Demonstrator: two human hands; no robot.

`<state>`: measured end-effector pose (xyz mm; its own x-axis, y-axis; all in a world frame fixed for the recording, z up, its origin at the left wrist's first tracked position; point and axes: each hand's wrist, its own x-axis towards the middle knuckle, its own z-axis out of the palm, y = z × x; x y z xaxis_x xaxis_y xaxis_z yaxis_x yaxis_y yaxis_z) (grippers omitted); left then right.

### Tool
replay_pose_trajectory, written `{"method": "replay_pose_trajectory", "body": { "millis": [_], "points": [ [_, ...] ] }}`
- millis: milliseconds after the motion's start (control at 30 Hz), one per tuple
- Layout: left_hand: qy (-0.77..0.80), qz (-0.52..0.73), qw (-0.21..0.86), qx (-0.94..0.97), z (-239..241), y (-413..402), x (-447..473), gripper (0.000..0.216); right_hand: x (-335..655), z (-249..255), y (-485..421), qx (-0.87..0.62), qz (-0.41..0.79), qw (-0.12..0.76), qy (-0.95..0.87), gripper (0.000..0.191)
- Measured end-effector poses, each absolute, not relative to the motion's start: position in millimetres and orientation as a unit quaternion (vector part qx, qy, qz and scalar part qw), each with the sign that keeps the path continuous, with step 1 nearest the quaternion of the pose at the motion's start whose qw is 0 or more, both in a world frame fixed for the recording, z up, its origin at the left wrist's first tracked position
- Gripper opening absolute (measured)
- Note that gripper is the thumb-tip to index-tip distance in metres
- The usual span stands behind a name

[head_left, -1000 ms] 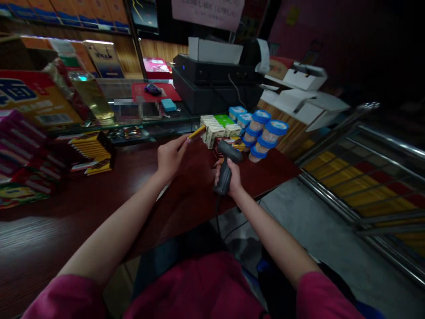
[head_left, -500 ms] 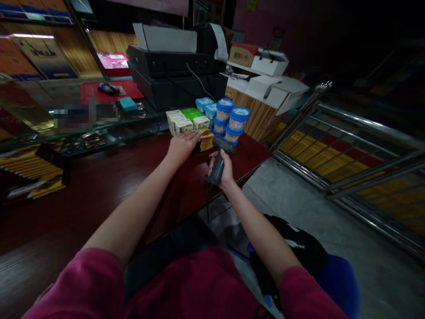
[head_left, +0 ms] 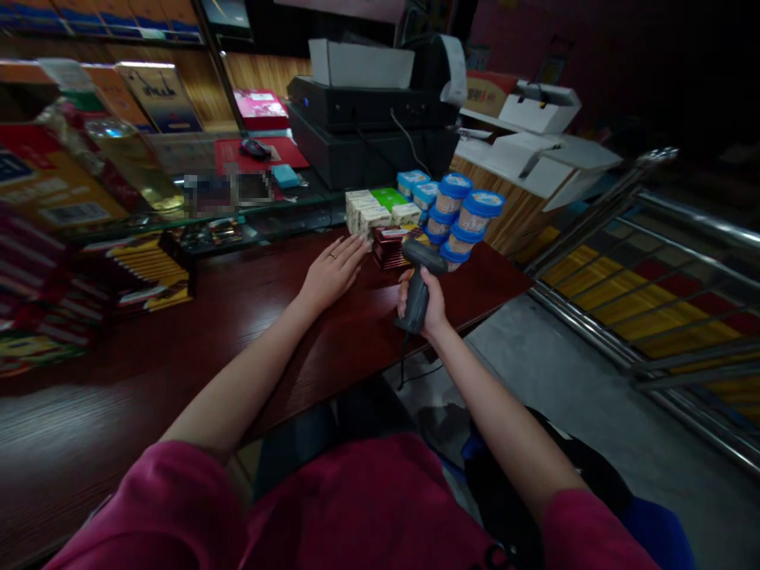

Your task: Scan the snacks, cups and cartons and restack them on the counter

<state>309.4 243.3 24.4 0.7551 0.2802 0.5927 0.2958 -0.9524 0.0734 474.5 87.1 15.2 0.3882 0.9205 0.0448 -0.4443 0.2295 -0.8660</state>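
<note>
My right hand (head_left: 435,301) grips a dark grey handheld barcode scanner (head_left: 417,294) by its handle, with the scanner's head raised. Just left of it, my left hand (head_left: 336,273) lies palm down over the counter, fingers stretched out, a ring on one finger. Its fingertips reach the near edge of a stack of dark red packets (head_left: 389,249); whether they touch it I cannot tell. Yellow packets (head_left: 414,233) show partly behind the scanner. Beyond them stand small pale boxes (head_left: 368,212), a green pack (head_left: 387,197) and stacked blue-lidded tubs (head_left: 480,204).
The dark red wooden counter (head_left: 255,332) ends to the right, above a grey floor. More yellow packets (head_left: 151,265) and dark red packs (head_left: 53,277) stand on the left. Behind are a black cash-register unit (head_left: 374,142) and a bottle (head_left: 134,162). A metal railing (head_left: 641,309) runs along the right.
The view has swung left. My left hand has drawn left, away from the yellow packets, and the dark red stack shows beside it. My right hand keeps holding the scanner.
</note>
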Motion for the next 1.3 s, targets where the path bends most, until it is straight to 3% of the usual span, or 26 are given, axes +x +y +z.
{"method": "replay_pose_trajectory", "body": {
  "millis": [233, 400, 567, 733, 867, 1000, 1133, 1300],
  "points": [
    [-0.388, -0.312, 0.049, -0.866, 24.2, 259.0, 125.2, 0.050, 382.3, 20.1, 153.2, -0.369, 0.625, 0.574, -0.379, 0.048],
    [-0.519, -0.277, 0.061, -0.807, 15.2, 267.7, 26.7, 0.048, 312.2, 23.1, 200.1, -0.367, 0.642, 0.484, -0.466, 0.048],
    [-0.575, -0.243, 0.065, -0.778, 1.7, 272.3, 6.6, 0.049, 284.6, 25.1, 227.0, -0.360, 0.650, 0.444, -0.502, 0.050],
    [-0.514, -0.248, 0.068, -0.819, 9.1, 265.9, 17.3, 0.037, 290.3, 26.0, 226.8, -0.359, 0.656, 0.454, -0.485, 0.050],
    [-0.528, -0.350, -0.005, -0.774, 16.4, 257.9, 32.9, 0.034, 299.7, 25.3, 215.6, -0.352, 0.663, 0.458, -0.476, 0.050],
    [-0.547, -0.487, -0.188, -0.655, 13.5, 258.1, 52.0, 0.036, 304.6, 25.8, 205.8, -0.343, 0.686, 0.423, -0.482, 0.047],
    [-0.531, -0.469, -0.337, -0.621, 5.9, 259.3, 59.3, 0.039, 302.3, 27.0, 201.9, -0.331, 0.699, 0.396, -0.495, 0.045],
    [-0.538, -0.433, -0.347, -0.635, -0.9, 260.5, 57.1, 0.044, 298.6, 25.0, 201.9, -0.332, 0.706, 0.370, -0.506, 0.049]
  ]
}}
